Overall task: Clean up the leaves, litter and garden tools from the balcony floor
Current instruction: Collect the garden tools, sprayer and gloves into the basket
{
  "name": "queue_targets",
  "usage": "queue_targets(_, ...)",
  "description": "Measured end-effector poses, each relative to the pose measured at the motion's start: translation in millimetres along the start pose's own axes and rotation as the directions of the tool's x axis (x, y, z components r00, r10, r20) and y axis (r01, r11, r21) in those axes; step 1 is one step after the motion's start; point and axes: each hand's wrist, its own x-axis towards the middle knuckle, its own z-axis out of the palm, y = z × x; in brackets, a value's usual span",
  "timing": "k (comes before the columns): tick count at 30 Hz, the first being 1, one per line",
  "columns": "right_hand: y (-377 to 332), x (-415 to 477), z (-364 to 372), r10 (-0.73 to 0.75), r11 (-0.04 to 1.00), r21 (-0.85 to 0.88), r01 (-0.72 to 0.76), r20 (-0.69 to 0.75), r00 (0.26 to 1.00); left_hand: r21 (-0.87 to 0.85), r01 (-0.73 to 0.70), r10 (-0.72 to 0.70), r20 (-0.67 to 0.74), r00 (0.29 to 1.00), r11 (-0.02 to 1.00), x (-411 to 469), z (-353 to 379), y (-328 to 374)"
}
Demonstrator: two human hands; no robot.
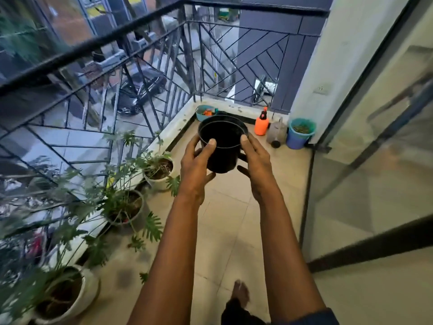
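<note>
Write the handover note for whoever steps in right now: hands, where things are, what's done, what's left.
Left hand: grips the black pot, thumb over the rim.
Right hand: grips the pot's other side. The pot is held above the floor and looks empty.
Far end: the bucket with leaf litter in it, the sprayer, a jug, and the basket in the corner.
Plants stand along the railing.
Done: litter appears to be binned.
Left: put the pot away, probably at the far end; check the sprayer and jug.
</note>
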Motion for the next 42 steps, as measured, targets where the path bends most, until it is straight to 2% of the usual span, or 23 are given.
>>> queue_targets(5,-11.7,71.2,-19.9,-0.014,0.999,0.053,0.013,0.034,0.999,-0.024,0.007,-0.007,-0.026,1.000,1.000,57.2,39.6,6.4)
queue_targets(11,2.8,138.6,-28.3,0.085,0.987,0.131,-0.092,0.054,0.995,0.007,0.050,-0.050,-0.018,0.999,0.999,120.1,60.1,-0.8)
queue_targets(14,9.7,178.2,-27.9,0.090,0.981,0.166,-0.097,0.050,0.995,0.026,0.060,-0.060,0.000,0.998,0.998,162.0,67.6,-0.5)
queue_targets(20,5.0,288.3,-16.7,0.066,0.981,0.184,-0.064,-0.003,0.998,-0.006,0.065,-0.065,0.088,0.994,0.998,277.3,86.0,14.2)
queue_targets(27,-31.0,418.0,12.2,0.106,0.973,0.217,-0.083,-0.096,0.990,0.016,0.140,-0.140,0.184,0.973,0.990,424.6,96.5,77.2)
queue_targets(31,-40.2,480.3,20.2,0.100,0.963,0.264,-0.061,-0.136,0.986,-0.002,0.136,-0.132,0.218,0.967,0.991,490.4,110.2,93.8)
queue_targets(37,-41.0,555.8,10.0,0.105,0.961,0.272,-0.055,-0.170,0.980,-0.019,0.154,-0.145,0.246,0.958,0.988,568.9,137.1,94.6)
queue_targets(42,-26.1,641.4,-11.3,0.162,0.948,0.303,-0.097,-0.196,0.967,0.042,0.220,-0.224,0.256,0.940,0.975,654.0,176.8,81.2)
